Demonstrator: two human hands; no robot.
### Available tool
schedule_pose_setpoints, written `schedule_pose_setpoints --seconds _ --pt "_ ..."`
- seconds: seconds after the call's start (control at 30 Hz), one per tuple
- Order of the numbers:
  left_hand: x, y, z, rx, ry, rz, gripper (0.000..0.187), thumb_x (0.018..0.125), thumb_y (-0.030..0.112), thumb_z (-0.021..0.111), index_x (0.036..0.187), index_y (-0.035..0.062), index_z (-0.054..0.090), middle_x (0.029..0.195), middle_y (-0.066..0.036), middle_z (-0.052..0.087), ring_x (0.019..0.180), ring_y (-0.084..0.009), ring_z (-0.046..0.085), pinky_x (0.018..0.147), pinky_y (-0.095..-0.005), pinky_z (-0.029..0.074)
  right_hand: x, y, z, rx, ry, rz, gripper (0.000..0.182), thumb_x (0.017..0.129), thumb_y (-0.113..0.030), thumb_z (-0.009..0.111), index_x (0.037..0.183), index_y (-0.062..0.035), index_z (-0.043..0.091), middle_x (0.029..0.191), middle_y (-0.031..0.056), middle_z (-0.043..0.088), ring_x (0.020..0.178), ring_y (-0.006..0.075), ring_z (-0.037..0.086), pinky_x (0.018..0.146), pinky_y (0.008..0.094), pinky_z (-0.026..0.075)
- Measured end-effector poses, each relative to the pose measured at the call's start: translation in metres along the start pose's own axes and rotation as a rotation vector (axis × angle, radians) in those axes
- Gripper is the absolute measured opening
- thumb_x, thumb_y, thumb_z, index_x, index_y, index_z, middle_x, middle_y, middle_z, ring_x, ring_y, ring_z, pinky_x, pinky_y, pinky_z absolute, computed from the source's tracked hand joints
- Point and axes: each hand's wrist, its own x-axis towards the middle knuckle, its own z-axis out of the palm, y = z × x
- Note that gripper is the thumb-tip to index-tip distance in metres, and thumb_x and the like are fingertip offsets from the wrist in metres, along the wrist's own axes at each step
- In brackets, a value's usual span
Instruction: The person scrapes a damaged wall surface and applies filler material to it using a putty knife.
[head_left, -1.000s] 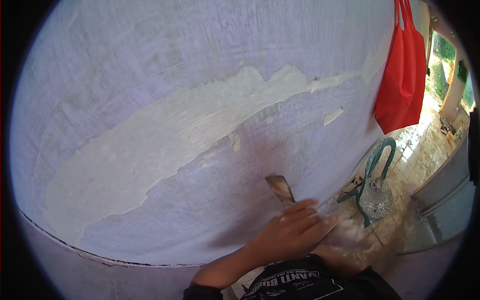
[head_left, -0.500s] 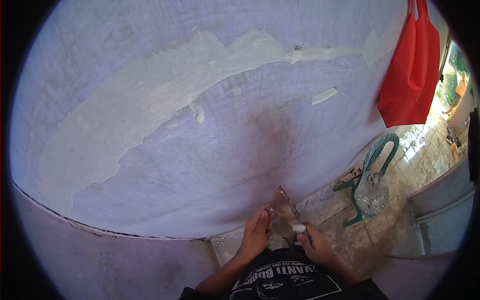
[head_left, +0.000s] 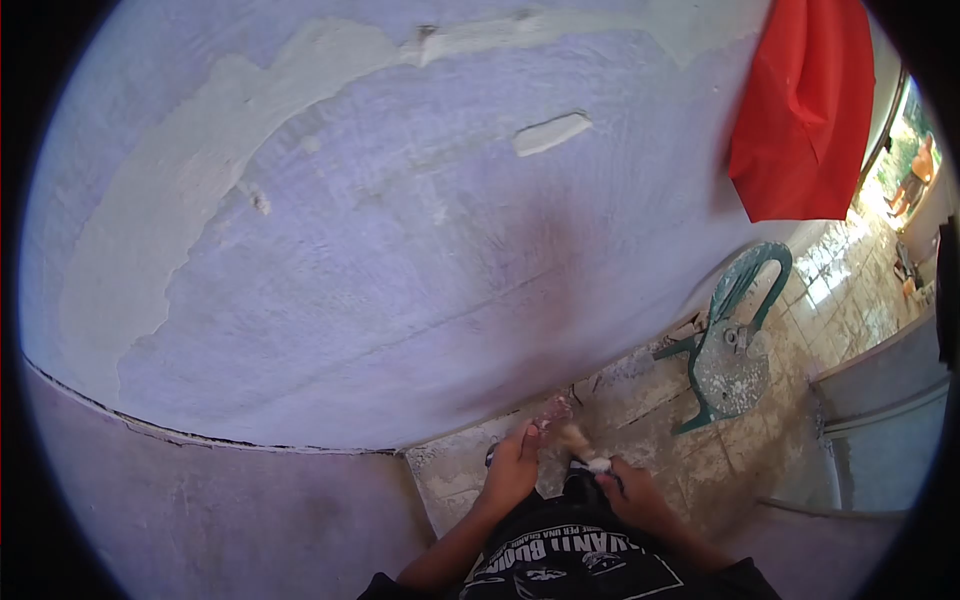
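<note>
Low in front of my dark printed shirt, both hands work close together. My left hand (head_left: 514,466) is closed on the lower edge of a flat, reddish-brown plate (head_left: 554,409) with pale smears. From the right, my right hand (head_left: 634,487) grips a putty knife (head_left: 599,464), pale near the fingers. Its blurred blade points up and left toward the plate. Ahead stands a lilac wall (head_left: 400,250) with a long band of pale filler (head_left: 150,210) and a smaller white patch (head_left: 552,134).
A red bag (head_left: 805,120) hangs at the upper right. Below it a green plastic chair (head_left: 735,372), splattered white, stands on the dusty tiled floor (head_left: 740,450). Curved pale panels (head_left: 885,440) are at the right, and a bright opening lies beyond.
The view has shifted right and down, so the wall patches sit further left and higher. The plate has tilted and dropped away from the wall's lower part; both hands keep their holds.
</note>
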Motion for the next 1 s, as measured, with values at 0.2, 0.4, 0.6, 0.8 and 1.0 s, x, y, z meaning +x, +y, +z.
schedule_pose_setpoints --seconds 0.2,0.4,0.6,0.8,1.0 --pt "-0.004 0.011 0.012 -0.002 -0.052 -0.038 0.037 0.103 0.029 0.037 0.119 -0.0002 0.054 0.08 -0.016 0.057 0.075 -0.0292 0.055 0.071 -0.0368 0.044 -0.008 -0.015 -0.042 0.139 -0.253 0.031 0.023 0.097 -0.023 0.051 0.101 -0.0009 0.058 0.065 0.0104 0.058 0.06 0.0187 0.058 0.058 0.0353 0.045" --pt "0.003 0.002 0.015 -0.023 -0.04 0.053 0.038 0.104 0.03 0.036 0.111 0.0004 0.058 0.068 -0.001 0.049 0.061 -0.0108 0.046 0.057 -0.0281 0.04 0.002 0.042 -0.045 0.086 -0.094 0.147 0.025 0.099 -0.024 0.049 0.099 -0.0007 0.057 0.064 0.0083 0.057 0.058 0.0166 0.056 0.057 0.0354 0.045" --pt "-0.005 0.026 0.007 -0.057 -0.129 -0.022 0.036 0.104 0.03 0.037 0.103 0.0007 0.058 0.064 -0.001 0.046 0.059 -0.0109 0.044 0.056 -0.0283 0.039 -0.006 0.015 -0.044 0.09 -0.196 0.065 0.023 0.098 -0.021 0.049 0.096 -0.0003 0.058 0.064 0.0082 0.057 0.06 0.0145 0.057 0.056 0.0334 0.045" --pt "-0.007 0.041 0.001 0.07 -0.106 -0.062 0.029 0.1 0.021 0.042 0.113 -0.001 0.056 0.09 -0.028 0.062 0.088 -0.047 0.059 0.077 -0.0426 0.046 -0.013 -0.001 -0.041 0.126 -0.178 0.024 0.03 0.098 -0.029 0.05 0.098 0.0 0.059 0.065 0.0117 0.062 0.059 0.0263 0.062 0.059 0.0376 0.048" --pt "-0.007 0.044 -0.003 0.002 -0.035 0.027 0.031 0.102 0.024 0.04 0.111 -0.0005 0.057 0.077 -0.016 0.056 0.074 -0.0298 0.052 0.067 -0.0359 0.043 -0.012 -0.022 -0.048 0.113 -0.207 -0.036 0.035 0.098 -0.034 0.049 0.097 -0.0004 0.059 0.065 0.0128 0.061 0.06 0.0261 0.063 0.06 0.0373 0.048"
